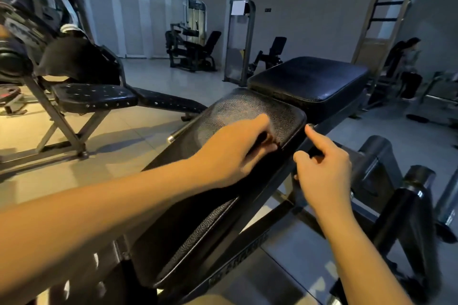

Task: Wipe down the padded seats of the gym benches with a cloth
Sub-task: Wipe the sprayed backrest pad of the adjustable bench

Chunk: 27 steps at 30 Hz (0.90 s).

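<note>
The left hand (235, 151) presses curled fingers around something dark, perhaps the cloth, on the textured black bench pad (250, 116) at frame centre. The right hand (324, 171) hovers loosely curled, forefinger out, holding nothing. Another bench (96, 96) stands centre left on the pale tiled floor (153, 77).

Open padded surface on the worktop (250, 111) ahead, upper centre of frame. Seat pad (307, 79) blocks the far end. Roller pads (396, 181) crowd lower right. Clear floor (119, 136) at left.

seat pad (307, 79) behind back pad (247, 116)
</note>
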### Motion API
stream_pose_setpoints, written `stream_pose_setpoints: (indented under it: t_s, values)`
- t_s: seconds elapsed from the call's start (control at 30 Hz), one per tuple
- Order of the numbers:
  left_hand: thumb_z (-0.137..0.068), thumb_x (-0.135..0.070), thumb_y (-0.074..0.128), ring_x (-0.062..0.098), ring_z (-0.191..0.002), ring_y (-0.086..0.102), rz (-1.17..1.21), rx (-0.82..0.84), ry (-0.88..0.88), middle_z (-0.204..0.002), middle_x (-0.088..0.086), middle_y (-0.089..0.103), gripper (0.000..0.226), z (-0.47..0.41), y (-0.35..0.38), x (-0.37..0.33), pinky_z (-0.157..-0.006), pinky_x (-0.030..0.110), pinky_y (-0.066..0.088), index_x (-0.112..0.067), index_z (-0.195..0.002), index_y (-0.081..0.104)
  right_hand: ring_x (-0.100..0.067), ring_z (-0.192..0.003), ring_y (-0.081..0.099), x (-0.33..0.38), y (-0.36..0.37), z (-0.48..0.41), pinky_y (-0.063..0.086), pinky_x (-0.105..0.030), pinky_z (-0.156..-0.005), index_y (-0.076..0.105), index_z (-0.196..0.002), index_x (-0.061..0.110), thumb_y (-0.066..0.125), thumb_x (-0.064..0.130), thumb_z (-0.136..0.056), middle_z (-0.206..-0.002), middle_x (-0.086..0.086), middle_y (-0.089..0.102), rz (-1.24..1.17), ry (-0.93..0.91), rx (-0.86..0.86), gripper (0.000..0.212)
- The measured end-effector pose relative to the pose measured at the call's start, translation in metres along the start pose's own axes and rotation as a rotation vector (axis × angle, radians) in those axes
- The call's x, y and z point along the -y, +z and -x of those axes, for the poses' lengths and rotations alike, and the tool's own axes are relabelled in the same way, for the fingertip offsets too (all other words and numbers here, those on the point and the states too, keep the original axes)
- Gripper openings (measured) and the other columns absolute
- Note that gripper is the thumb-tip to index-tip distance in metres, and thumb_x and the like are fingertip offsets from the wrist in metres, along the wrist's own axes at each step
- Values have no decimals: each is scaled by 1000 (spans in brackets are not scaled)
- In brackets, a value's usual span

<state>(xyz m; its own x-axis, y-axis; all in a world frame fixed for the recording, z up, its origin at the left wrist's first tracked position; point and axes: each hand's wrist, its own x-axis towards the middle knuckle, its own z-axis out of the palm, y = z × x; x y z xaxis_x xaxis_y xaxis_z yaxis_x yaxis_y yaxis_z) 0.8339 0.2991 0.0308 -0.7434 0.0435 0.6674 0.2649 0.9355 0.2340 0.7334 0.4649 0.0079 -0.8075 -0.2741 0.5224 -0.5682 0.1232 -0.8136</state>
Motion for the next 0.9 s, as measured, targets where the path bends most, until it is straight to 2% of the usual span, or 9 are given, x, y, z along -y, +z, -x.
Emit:
stream_pose_setpoints:
  t_s: [0.07,0.17,0.23,0.33,0.47,0.67,0.73,0.8,0.9]
  values:
    - [-100,-30,61,16,-82,56,-48,-3,-59,-93,-3,63,17,18,-11,23,-71,34,45,-15,-102,52,-5,-65,50,-1,2,1,60,-32,-74,52,-147,28,63,8,-89,-101,1,52,3,-11,-5,62]
    - [-103,-35,56,34,-83,58,-172,-55,-389,-84,3,57,28,-8,-28,75,-67,43,43,-15,-98,37,-4,-48,44,-1,4,5,48,-13,-54,50,-149,24,63,5,-89,-103,0,50,1,-32,-24,63]
    - [-104,-35,54,41,-83,58,-201,-92,-463,-79,4,51,31,-31,-32,91,-63,42,36,-14,-96,32,-6,-49,46,0,5,5,56,-20,-60,50,-148,26,63,7,-89,-103,1,52,-20,-18,-18,63]
    - [-102,-34,56,33,-80,57,-152,-135,-337,-83,2,54,27,-32,-18,55,-64,38,36,-14,-99,38,-14,-55,49,-1,5,1,62,-50,-71,53,-146,29,64,8,-89,-100,2,54,-33,25,-15,61]
    - [-99,-32,61,16,-85,57,-37,4,-39,-96,0,64,19,23,-6,14,-71,32,43,-15,-105,53,-12,-54,45,-4,8,1,61,-51,-69,54,-145,29,64,7,-88,-99,3,53,-46,8,-26,62]
    - [-103,-37,54,38,-81,58,-211,-130,-485,-80,6,54,31,-24,-30,92,-62,39,32,-12,-99,36,-8,-50,44,-5,9,4,63,-45,-68,53,-146,31,63,9,-87,-100,2,52,-61,26,-44,63]
    - [-102,-38,55,29,-78,56,-177,-145,-428,-82,-1,54,29,-38,-20,68,-65,37,34,-17,-99,37,-12,-52,46,-4,9,4,62,-42,-67,53,-145,30,63,8,-87,-101,0,56,-64,22,-50,63]
    - [-101,-36,58,18,-74,50,-120,-121,-224,-81,-8,51,25,-35,-5,23,-65,35,35,-21,-97,38,-15,-54,48,-5,8,2,62,-46,-68,55,-144,30,63,6,-88,-104,-1,62,-69,25,-58,61]
    - [-101,-34,58,16,-74,50,-87,-20,-37,-84,-4,57,23,-25,1,8,-62,32,33,-15,-100,45,-14,-52,47,-9,9,-1,62,-49,-66,56,-142,32,63,4,-88,-103,-1,62,-72,29,-60,61]
